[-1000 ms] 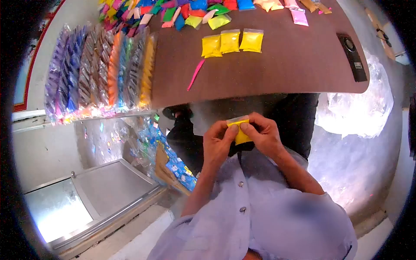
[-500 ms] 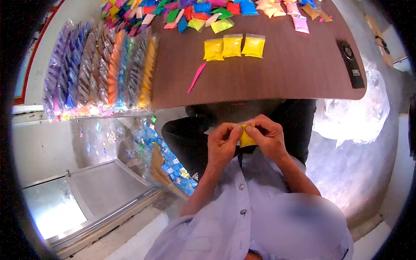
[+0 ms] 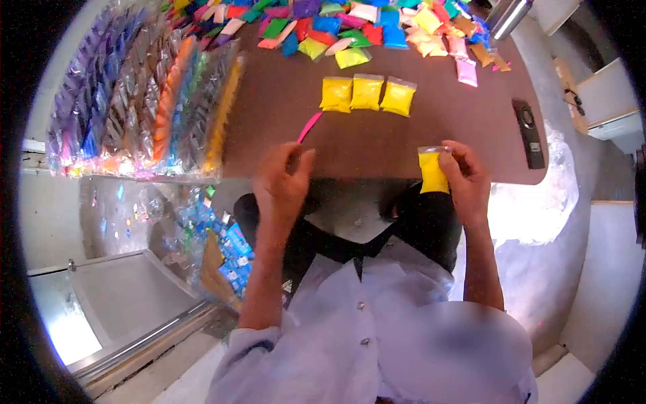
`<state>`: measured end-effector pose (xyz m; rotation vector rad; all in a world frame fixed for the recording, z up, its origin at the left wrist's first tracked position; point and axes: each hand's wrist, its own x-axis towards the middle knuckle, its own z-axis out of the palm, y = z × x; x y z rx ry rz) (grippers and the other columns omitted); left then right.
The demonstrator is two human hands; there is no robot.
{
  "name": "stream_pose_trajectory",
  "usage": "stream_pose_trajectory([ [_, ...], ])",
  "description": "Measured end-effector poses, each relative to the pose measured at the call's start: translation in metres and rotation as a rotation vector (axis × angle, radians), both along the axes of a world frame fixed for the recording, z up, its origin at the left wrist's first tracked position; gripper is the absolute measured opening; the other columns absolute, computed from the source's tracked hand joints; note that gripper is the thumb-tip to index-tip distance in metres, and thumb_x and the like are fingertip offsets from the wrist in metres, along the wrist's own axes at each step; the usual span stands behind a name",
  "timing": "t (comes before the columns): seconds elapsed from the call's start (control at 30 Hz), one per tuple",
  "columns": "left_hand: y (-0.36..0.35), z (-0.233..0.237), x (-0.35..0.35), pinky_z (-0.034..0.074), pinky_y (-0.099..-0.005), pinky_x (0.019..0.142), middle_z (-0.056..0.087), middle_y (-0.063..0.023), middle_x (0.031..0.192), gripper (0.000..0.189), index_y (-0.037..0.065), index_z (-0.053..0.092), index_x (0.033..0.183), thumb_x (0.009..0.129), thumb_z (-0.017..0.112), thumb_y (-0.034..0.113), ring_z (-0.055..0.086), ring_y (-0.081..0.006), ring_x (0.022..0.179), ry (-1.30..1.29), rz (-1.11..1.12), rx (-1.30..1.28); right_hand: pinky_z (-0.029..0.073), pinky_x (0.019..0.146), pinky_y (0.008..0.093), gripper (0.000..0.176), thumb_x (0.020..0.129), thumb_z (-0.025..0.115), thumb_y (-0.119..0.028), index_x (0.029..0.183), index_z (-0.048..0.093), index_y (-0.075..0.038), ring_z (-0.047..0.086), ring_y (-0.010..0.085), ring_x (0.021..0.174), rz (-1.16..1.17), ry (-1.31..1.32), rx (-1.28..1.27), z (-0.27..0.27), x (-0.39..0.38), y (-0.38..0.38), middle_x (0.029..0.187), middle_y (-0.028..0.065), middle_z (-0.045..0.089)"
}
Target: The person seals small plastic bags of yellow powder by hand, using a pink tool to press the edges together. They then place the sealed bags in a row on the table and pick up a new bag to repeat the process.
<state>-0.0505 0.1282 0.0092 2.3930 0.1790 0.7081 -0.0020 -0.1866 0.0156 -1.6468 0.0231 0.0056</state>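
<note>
On the right, my right hand (image 3: pixel 469 178) pinches a small yellow packet (image 3: pixel 433 174) by its upper side, at the table's front edge. My left hand (image 3: pixel 281 180) is at the front edge too, a bit blurred, with a gap between thumb and fingers. Its fingertips are right at the lower end of a thin pink stick-like tool (image 3: pixel 310 126), whose lower tip the hand hides. Beyond the tool, three yellow packets stand side by side on the brown table: a left one (image 3: pixel 336 94), a middle one (image 3: pixel 367 92) and a right one (image 3: pixel 398 97).
Many small colourful packets (image 3: pixel 326 25) lie heaped along the far side of the table (image 3: pixel 269 101). Long clear bags of coloured packets (image 3: pixel 138 101) stand in rows at the left. A black device (image 3: pixel 529 133) lies at the right edge; a metal cylinder (image 3: pixel 509 17) is behind it.
My hands have parted from in front of my body. The right one has carried the yellow packet up and right; the left has let go of it and reached forward to the pink tool.
</note>
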Motion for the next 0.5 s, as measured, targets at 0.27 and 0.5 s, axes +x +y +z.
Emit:
stream_pose_trajectory([
  [0.27, 0.033, -0.008, 0.032, 0.054, -0.0406, 0.072, 0.066, -0.0119, 0.092, 0.009, 0.007, 0.071, 0.097, 0.090, 0.075, 0.011, 0.066, -0.0352, 0.084, 0.000, -0.038, 0.108, 0.058, 0.085, 0.0350, 0.028, 0.097, 0.071, -0.014, 0.121, 0.067, 0.000, 0.070, 0.0261, 0.097, 0.028, -0.269, -0.549, -0.012, 0.041, -0.020, 0.110, 0.0181, 0.070],
  [0.5, 0.031, -0.010, 0.034, 0.052, -0.0444, 0.071, 0.063, -0.0132, 0.094, 0.007, 0.006, 0.066, 0.094, 0.096, 0.068, 0.012, 0.065, -0.0351, 0.086, 0.008, 0.010, 0.358, 0.058, 0.094, 0.0410, 0.037, 0.087, 0.079, -0.012, 0.121, 0.069, -0.003, 0.066, 0.0352, 0.115, -0.029, -0.580, -0.628, -0.013, 0.017, -0.015, 0.132, 0.0207, 0.061],
])
